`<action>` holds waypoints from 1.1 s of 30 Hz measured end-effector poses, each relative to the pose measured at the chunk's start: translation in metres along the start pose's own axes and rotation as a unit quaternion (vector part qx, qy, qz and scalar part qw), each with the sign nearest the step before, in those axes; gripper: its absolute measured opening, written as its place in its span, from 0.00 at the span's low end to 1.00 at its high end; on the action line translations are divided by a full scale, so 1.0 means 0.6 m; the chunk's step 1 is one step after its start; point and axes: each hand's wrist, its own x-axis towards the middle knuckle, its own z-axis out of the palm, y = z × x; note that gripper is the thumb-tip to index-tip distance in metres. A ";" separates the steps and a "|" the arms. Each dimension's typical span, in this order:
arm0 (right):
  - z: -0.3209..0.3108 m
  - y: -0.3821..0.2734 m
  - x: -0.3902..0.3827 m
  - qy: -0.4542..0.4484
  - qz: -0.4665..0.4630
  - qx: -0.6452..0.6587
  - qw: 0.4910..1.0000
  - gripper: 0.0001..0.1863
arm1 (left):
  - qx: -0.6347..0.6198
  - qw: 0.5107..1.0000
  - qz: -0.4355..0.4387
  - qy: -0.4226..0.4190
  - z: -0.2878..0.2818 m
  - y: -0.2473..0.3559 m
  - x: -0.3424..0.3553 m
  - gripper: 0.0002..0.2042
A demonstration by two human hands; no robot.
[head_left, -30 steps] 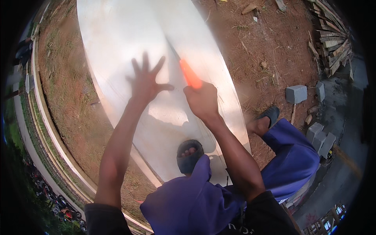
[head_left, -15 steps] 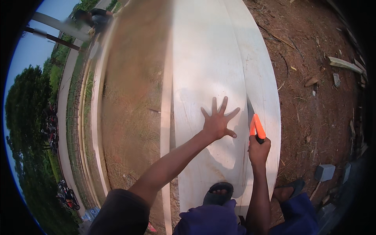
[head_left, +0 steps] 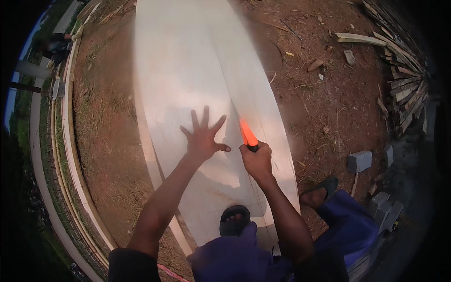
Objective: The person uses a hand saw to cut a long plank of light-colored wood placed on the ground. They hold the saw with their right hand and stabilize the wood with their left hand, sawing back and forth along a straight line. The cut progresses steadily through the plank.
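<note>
A long, pale plywood sheet lies lengthwise before me, with a narrow cut line running along its right part. Spread flat on the sheet, left of that line, is my left hand, its fingers apart and nothing in it. My right hand is wrapped round the orange and black handle of a handsaw, which sits at the cut line. The blade is hardly visible. My sandalled foot rests on the sheet, nearer to me than my left hand.
Stacked wood strips lie at the far right, with a loose plank beside them. Grey blocks stand on the dirt to the right. Another person is at the far left, by long poles. Another timber strip shows along the sheet's left edge.
The view has swung right, so the sheet and both hands appear further left. My right hand and the saw have shifted slightly along the cut; my left hand stays spread on the sheet.
</note>
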 end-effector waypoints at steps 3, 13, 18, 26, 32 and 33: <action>-0.020 -0.004 -0.024 -0.001 -0.002 0.009 1.000 0.14 | -0.009 1.000 0.014 0.015 0.000 0.003 0.005 0.55; -0.093 0.076 -0.217 -0.029 0.013 0.053 0.998 0.04 | 0.025 0.999 0.014 -0.013 0.005 0.013 0.008 0.58; -0.036 0.003 -0.038 0.001 0.029 -0.007 1.000 0.14 | 0.027 0.999 0.044 -0.017 0.030 0.008 -0.011 0.56; -0.147 0.063 -0.330 0.001 0.039 0.064 0.997 0.04 | 0.030 0.999 0.012 -0.007 0.013 0.007 0.001 0.57; -0.010 0.007 0.014 0.031 0.012 0.017 0.999 0.13 | 0.006 0.999 0.027 0.019 0.006 0.007 0.016 0.54; -0.016 0.004 0.025 0.008 0.014 0.007 1.000 0.13 | 0.003 0.999 0.030 0.018 0.009 0.005 0.014 0.54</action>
